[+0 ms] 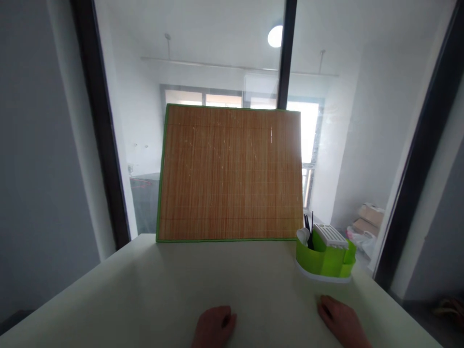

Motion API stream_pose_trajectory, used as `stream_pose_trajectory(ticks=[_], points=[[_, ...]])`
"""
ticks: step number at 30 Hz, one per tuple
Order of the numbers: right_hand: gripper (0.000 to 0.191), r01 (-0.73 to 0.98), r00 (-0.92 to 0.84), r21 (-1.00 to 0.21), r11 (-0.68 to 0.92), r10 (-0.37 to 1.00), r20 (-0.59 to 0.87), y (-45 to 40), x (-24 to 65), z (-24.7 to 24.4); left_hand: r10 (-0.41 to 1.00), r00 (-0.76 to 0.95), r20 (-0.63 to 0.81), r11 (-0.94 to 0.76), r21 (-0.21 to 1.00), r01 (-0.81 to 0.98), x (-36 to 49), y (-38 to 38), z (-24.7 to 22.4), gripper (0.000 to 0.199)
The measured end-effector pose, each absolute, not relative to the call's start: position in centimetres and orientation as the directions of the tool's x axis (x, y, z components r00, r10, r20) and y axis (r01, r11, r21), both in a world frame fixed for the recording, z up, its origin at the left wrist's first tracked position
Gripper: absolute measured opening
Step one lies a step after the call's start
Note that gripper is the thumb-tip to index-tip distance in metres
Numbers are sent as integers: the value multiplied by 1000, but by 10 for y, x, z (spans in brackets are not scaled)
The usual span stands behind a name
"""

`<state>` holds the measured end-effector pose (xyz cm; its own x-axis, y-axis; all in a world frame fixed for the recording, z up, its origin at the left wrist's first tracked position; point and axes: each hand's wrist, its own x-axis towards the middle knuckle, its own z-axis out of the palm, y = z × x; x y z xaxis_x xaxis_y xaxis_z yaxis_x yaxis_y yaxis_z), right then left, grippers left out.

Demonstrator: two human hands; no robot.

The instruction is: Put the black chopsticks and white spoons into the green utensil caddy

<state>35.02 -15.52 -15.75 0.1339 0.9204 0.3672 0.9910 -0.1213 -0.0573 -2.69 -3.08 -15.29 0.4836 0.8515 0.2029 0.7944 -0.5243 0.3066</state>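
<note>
Both of my hands rest on the white table (pixel 155 299) near its front edge, well apart from each other. My left hand (pixel 213 326) is curled into a loose fist, thumb side toward the right, with nothing visible in it. Also curled in a fist, my right hand (pixel 340 319) lies just in front of a bright green utensil holder (pixel 319 258) without touching it. The holder has a white slotted block (pixel 330 236), a white spoon-like piece (pixel 303 236) and several thin dark sticks (pixel 310 229) standing in it.
A brown bamboo mat (pixel 232 174) with green edging stands upright at the table's back edge, its lower right corner beside the holder. Behind it is a glass pane with dark frame posts (pixel 287 53). Cardboard boxes (pixel 371 215) and a plastic bag lie beyond the glass.
</note>
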Motion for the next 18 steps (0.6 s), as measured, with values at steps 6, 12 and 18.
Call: stream_pose_trajectory(ticks=[6,12,18], points=[[40,884,451,-367,-290,737,503,-155,392,-139,844,475,249,-534,315,785,-28,-35,-153,33],[59,845,535,-376,-381,628,566,-120,462,-116,852,462,245,-521,316,793,-27,-37,-152,29],[43,853,478,-421,-309,786,393,-104,478,-121,857,452,247,-514,344,786,-27,-40,-149,30]])
